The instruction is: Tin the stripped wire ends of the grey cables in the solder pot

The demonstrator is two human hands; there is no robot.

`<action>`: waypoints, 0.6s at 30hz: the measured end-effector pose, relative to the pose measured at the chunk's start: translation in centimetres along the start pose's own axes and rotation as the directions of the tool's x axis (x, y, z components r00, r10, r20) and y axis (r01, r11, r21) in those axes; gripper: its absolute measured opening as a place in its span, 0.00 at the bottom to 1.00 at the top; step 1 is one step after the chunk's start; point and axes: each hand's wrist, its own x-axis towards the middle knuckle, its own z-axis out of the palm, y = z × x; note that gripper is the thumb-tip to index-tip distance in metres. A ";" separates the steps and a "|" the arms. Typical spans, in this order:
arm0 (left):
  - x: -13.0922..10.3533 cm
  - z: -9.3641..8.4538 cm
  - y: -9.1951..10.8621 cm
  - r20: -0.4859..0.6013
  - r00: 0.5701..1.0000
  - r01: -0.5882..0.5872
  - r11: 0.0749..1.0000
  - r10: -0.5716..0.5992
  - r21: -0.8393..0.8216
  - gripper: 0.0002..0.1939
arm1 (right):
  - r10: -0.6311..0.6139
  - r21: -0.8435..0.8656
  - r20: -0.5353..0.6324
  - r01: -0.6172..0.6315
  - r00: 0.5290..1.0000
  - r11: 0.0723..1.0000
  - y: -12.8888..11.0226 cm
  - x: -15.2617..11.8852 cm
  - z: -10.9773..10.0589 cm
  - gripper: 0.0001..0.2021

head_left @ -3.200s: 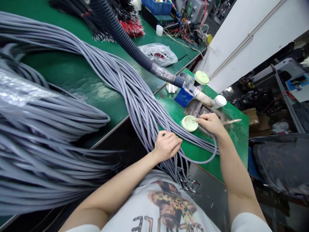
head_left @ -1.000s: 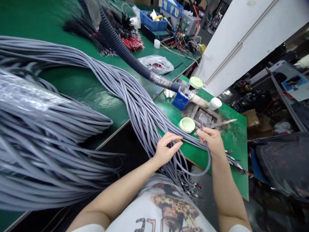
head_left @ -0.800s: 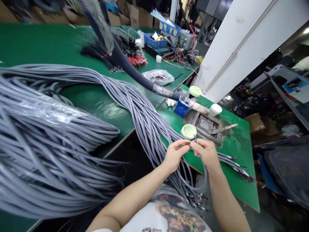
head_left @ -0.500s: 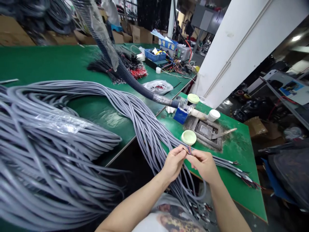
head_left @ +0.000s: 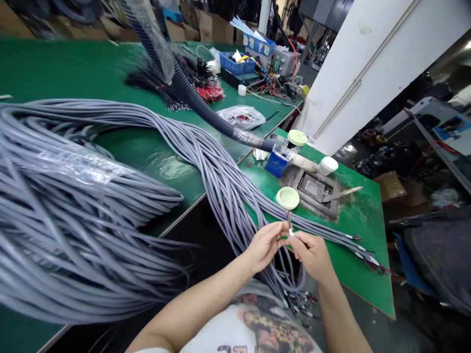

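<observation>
R hand (head_left: 311, 255): pinching the cable end (head_left: 291, 232), white collar showing, coloured wires (head_left: 289, 218) poking up!
L hand (head_left: 265, 249): fingers curled right beside it; grip or no grip, can't tell.
Cable pos.: cable end betw. both hands, just this side of the pale green tub (head_left: 287, 198).
Grey bundle (head_left: 224, 179): runs diag. over the bench, passing behind the hands.
Hose (head_left: 200, 108): drops from top L twd. blue box (head_left: 277, 164).

The cables (head_left: 217, 162) look like smooth, shiny plastic, the wrap (head_left: 81, 164) glossy film, the hose (head_left: 208, 112) ridged plastic, the far tabletop (head_left: 84, 71) smooth and glossy.
</observation>
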 end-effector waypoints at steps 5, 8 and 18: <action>-0.9 0.0 0.2 0.071 0.997 -0.050 0.985 0.039 0.164 0.17 | 0.019 0.019 -0.002 -0.019 1.000 1.000 0.5 0.1 0.7 0.20; -0.9 0.1 0.2 0.125 0.991 -0.079 0.974 0.053 0.213 0.15 | -0.010 -0.026 -0.007 0.010 1.000 1.000 0.5 0.2 0.7 0.22; -1.2 0.2 -0.6 0.116 0.986 -0.162 0.841 0.118 0.516 0.18 | -0.146 -0.210 -0.260 0.091 0.955 0.973 -1.5 1.1 -1.3 0.08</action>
